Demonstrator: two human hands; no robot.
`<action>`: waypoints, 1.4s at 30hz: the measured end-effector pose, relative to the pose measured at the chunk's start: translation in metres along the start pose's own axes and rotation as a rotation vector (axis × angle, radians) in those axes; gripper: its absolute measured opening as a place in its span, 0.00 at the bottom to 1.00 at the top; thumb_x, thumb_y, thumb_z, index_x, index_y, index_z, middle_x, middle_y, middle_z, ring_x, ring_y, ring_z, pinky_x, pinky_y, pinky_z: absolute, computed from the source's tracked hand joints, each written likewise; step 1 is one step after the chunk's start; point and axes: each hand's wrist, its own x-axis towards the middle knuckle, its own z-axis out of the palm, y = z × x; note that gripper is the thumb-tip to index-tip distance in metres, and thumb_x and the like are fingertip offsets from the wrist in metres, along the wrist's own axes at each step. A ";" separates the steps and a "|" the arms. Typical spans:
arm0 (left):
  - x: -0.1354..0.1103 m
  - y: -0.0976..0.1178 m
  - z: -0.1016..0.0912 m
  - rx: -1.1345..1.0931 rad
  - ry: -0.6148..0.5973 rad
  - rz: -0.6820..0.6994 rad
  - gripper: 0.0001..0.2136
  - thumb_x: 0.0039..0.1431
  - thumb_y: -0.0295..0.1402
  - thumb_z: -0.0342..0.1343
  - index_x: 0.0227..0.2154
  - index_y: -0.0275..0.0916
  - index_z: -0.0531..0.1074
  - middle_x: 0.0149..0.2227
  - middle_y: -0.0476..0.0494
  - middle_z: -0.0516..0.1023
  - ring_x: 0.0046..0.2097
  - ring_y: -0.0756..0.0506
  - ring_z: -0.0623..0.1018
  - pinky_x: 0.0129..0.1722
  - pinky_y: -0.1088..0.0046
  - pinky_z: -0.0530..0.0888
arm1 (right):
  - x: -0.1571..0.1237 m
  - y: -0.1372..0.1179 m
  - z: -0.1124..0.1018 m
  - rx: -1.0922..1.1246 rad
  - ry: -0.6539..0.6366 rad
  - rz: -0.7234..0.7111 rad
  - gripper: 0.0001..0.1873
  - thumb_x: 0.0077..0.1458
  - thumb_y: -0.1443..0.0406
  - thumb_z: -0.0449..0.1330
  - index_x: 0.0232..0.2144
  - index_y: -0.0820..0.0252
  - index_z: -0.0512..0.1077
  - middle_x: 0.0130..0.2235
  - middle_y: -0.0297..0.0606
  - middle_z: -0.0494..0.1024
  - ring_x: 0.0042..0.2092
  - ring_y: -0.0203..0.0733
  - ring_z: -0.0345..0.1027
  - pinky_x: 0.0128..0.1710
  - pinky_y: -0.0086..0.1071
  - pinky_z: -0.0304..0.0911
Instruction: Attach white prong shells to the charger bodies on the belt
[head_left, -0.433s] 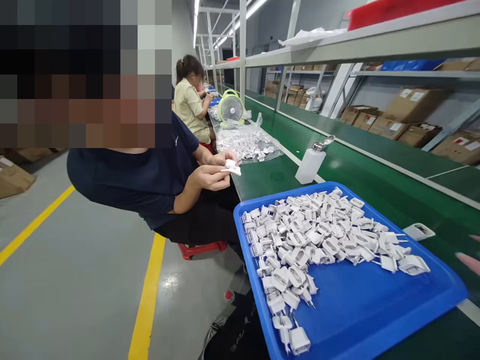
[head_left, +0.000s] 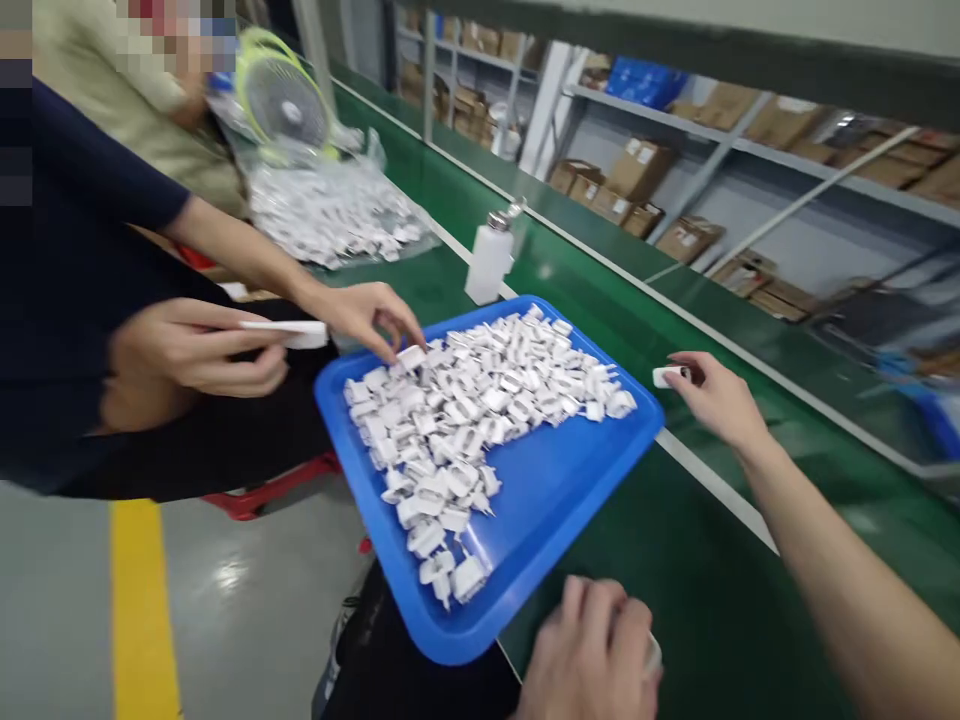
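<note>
A blue tray (head_left: 570, 490) holds a heap of white plug parts (head_left: 465, 410) on the green bench. My right hand (head_left: 716, 400) reaches over the belt just right of the tray, fingertips pinched on a single white plug part (head_left: 670, 376). My left hand (head_left: 592, 650) is at the bottom edge near the tray's front corner, its fingers curled, and a bit of white shows at its right side. A co-worker's hand (head_left: 371, 315) touches the heap at the tray's far left corner. Their other hand (head_left: 199, 350) holds a flat white piece (head_left: 289, 332).
A white dispenser bottle (head_left: 489, 260) stands behind the tray. A clear bag of white parts (head_left: 330, 215) and a small green fan (head_left: 281, 100) lie further along the bench. Shelves with cardboard boxes (head_left: 637, 170) run beyond the green belt (head_left: 750, 340). A yellow floor line (head_left: 142, 610) runs at left.
The view has swung down and right. Both my hands have come into view, the right one on a plug part. The co-worker's hand has reached onto the tray's heap.
</note>
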 end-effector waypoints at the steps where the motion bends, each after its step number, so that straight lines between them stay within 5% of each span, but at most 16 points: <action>1: 0.001 -0.003 -0.002 -0.049 -0.006 0.023 0.13 0.65 0.29 0.52 0.51 0.43 0.74 0.46 0.42 0.78 0.46 0.41 0.81 0.32 0.69 0.83 | -0.025 0.000 -0.010 0.005 0.004 0.016 0.25 0.60 0.48 0.51 0.48 0.57 0.72 0.44 0.48 0.81 0.41 0.52 0.75 0.42 0.44 0.71; 6: 0.001 -0.012 -0.004 -0.201 0.074 0.105 0.16 0.67 0.25 0.47 0.55 0.36 0.68 0.45 0.37 0.78 0.45 0.40 0.80 0.36 0.65 0.82 | -0.169 -0.035 -0.039 0.167 -0.226 -0.138 0.16 0.69 0.51 0.53 0.49 0.51 0.71 0.46 0.42 0.80 0.44 0.48 0.76 0.43 0.39 0.74; 10: 0.001 -0.010 -0.010 -0.216 0.036 0.107 0.13 0.71 0.26 0.45 0.54 0.38 0.67 0.46 0.38 0.78 0.45 0.42 0.79 0.37 0.67 0.80 | -0.222 -0.053 -0.039 0.108 -0.347 -0.271 0.14 0.72 0.54 0.50 0.48 0.48 0.74 0.49 0.40 0.79 0.47 0.48 0.77 0.44 0.40 0.76; 14: 0.000 -0.010 -0.015 -0.216 -0.014 0.120 0.13 0.72 0.27 0.45 0.55 0.39 0.68 0.46 0.40 0.78 0.45 0.42 0.79 0.38 0.66 0.79 | -0.215 -0.071 -0.048 0.001 -0.258 -0.231 0.18 0.72 0.52 0.50 0.57 0.48 0.70 0.54 0.44 0.76 0.52 0.53 0.75 0.47 0.47 0.77; 18: -0.003 -0.013 -0.008 -0.184 0.058 0.148 0.14 0.69 0.26 0.47 0.54 0.37 0.70 0.43 0.38 0.79 0.42 0.40 0.80 0.36 0.63 0.80 | -0.198 -0.125 -0.050 0.050 -0.242 -0.343 0.15 0.73 0.57 0.51 0.56 0.48 0.70 0.54 0.42 0.75 0.53 0.50 0.73 0.48 0.44 0.76; 22: -0.007 -0.019 0.002 -0.257 0.122 0.231 0.14 0.64 0.26 0.51 0.50 0.36 0.73 0.41 0.38 0.82 0.40 0.37 0.82 0.36 0.60 0.81 | -0.180 -0.175 -0.013 -0.028 -0.304 -0.501 0.09 0.71 0.62 0.55 0.51 0.54 0.71 0.47 0.43 0.77 0.47 0.50 0.73 0.43 0.45 0.75; 26: -0.010 -0.021 0.001 -0.280 0.038 0.164 0.16 0.61 0.27 0.54 0.51 0.37 0.72 0.45 0.37 0.81 0.43 0.35 0.82 0.35 0.58 0.81 | -0.157 -0.192 0.024 -0.117 -0.326 -0.524 0.05 0.66 0.64 0.62 0.44 0.56 0.71 0.43 0.42 0.76 0.44 0.50 0.72 0.41 0.45 0.73; 29: -0.009 -0.021 -0.004 -0.292 0.000 0.117 0.20 0.61 0.30 0.56 0.56 0.37 0.68 0.50 0.36 0.78 0.48 0.35 0.80 0.37 0.59 0.81 | -0.150 -0.194 0.024 -0.035 -0.358 -0.522 0.04 0.68 0.65 0.57 0.38 0.54 0.68 0.40 0.39 0.74 0.41 0.47 0.71 0.40 0.42 0.72; 32: -0.007 -0.021 -0.010 -0.292 -0.029 0.084 0.18 0.61 0.29 0.55 0.54 0.37 0.68 0.49 0.37 0.77 0.46 0.37 0.78 0.37 0.60 0.80 | -0.160 -0.186 0.003 0.071 -0.364 -0.478 0.08 0.71 0.62 0.51 0.38 0.53 0.67 0.44 0.41 0.74 0.44 0.47 0.73 0.43 0.42 0.72; 37: -0.008 -0.025 -0.015 -0.291 -0.059 0.105 0.09 0.61 0.24 0.54 0.43 0.39 0.69 0.37 0.44 0.72 0.38 0.42 0.74 0.33 0.66 0.74 | -0.198 -0.148 -0.039 0.125 -0.244 -0.175 0.09 0.70 0.55 0.54 0.39 0.51 0.66 0.58 0.47 0.72 0.56 0.56 0.72 0.48 0.46 0.73; 42: -0.006 -0.025 -0.016 -0.357 -0.110 0.046 0.05 0.67 0.25 0.52 0.40 0.41 0.69 0.37 0.46 0.73 0.39 0.42 0.74 0.33 0.67 0.72 | -0.245 -0.101 -0.050 0.151 -0.192 -0.039 0.09 0.65 0.55 0.61 0.42 0.49 0.68 0.47 0.46 0.76 0.48 0.56 0.75 0.37 0.45 0.76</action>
